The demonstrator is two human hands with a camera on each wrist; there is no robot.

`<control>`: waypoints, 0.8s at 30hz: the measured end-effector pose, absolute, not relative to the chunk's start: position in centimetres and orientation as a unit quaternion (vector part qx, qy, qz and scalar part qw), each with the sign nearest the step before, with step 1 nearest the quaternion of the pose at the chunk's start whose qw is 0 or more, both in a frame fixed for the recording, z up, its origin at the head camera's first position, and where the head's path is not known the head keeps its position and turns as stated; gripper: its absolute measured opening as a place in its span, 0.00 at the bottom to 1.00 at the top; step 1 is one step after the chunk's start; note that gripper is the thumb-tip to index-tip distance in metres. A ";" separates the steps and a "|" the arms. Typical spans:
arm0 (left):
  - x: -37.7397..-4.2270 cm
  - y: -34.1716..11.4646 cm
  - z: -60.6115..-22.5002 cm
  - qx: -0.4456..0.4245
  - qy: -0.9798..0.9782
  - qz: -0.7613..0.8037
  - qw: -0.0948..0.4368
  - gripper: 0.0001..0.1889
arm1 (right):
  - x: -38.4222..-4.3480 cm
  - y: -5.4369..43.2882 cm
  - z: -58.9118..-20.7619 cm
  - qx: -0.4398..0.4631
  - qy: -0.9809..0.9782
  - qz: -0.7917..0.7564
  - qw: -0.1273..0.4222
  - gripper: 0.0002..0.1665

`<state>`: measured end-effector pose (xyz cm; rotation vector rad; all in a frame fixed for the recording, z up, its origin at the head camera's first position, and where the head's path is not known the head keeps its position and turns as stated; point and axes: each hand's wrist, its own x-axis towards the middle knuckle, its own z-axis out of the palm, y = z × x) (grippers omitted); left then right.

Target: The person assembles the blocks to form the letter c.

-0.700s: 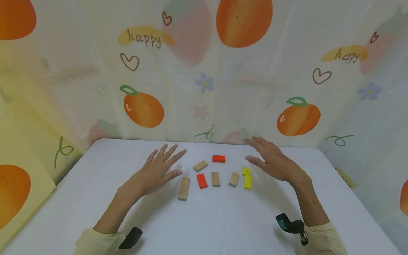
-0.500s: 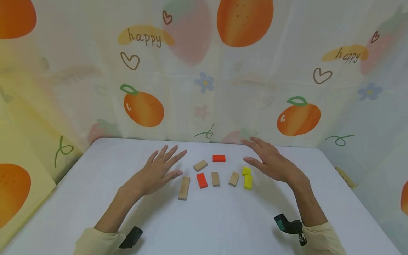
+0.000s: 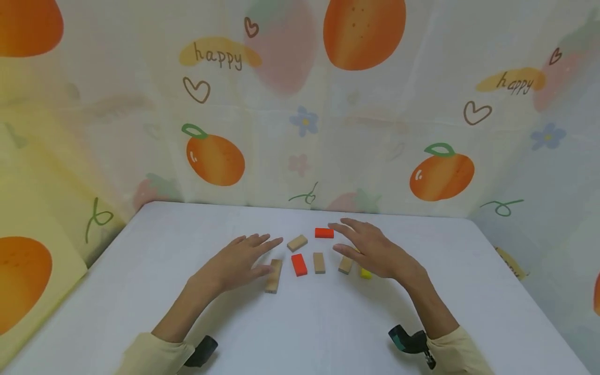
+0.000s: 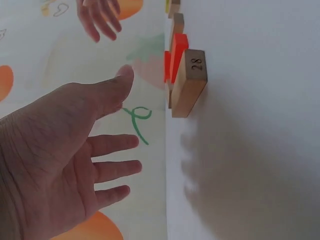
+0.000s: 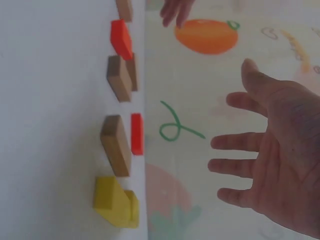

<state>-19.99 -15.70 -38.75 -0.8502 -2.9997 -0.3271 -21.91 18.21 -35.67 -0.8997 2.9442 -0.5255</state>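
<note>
My left hand (image 3: 241, 263) hovers over the left end of a loose group of small blocks, fingers spread, holding nothing. Its thumb overlaps a longer wooden block (image 3: 273, 281) in the head view; the left wrist view shows "28" on that block's end (image 4: 196, 64). My right hand (image 3: 372, 250), also empty with fingers extended, is above the right end and partly hides the yellow blocks (image 5: 111, 200) and a wooden block (image 3: 345, 265). Between the hands lie a red block (image 3: 299, 264), a wooden block (image 3: 319, 263) and a tilted wooden block (image 3: 297, 242). Another red block (image 3: 323, 233) lies farther back.
The blocks lie on a white-covered table (image 3: 323, 328). A fruit-patterned cloth (image 3: 347, 156) hangs behind the table's back edge and along the sides. Dark wrist cameras (image 3: 202, 351) stick out from both sleeves.
Both hands have come lower and closer together, the right one moving left over the yellow blocks. The blocks lie as before; the head view has shifted slightly.
</note>
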 end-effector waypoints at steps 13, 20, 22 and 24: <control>-19.4 -13.4 -39.8 -0.251 -0.963 -0.096 -0.006 0.30 | -21.0 14.8 -37.4 -0.360 0.923 -0.131 0.035 0.34; -19.3 -12.6 -40.2 -0.267 -0.961 -0.066 -0.007 0.25 | -20.6 13.5 -38.2 -0.384 0.914 -0.106 0.072 0.36; -19.3 -12.5 -40.3 -0.266 -0.962 -0.061 -0.010 0.25 | -20.4 13.3 -38.4 -0.389 0.913 -0.090 0.084 0.37; -19.3 -12.5 -40.3 -0.267 -0.962 -0.059 -0.011 0.25 | -20.3 13.0 -38.6 -0.392 0.912 -0.076 0.095 0.38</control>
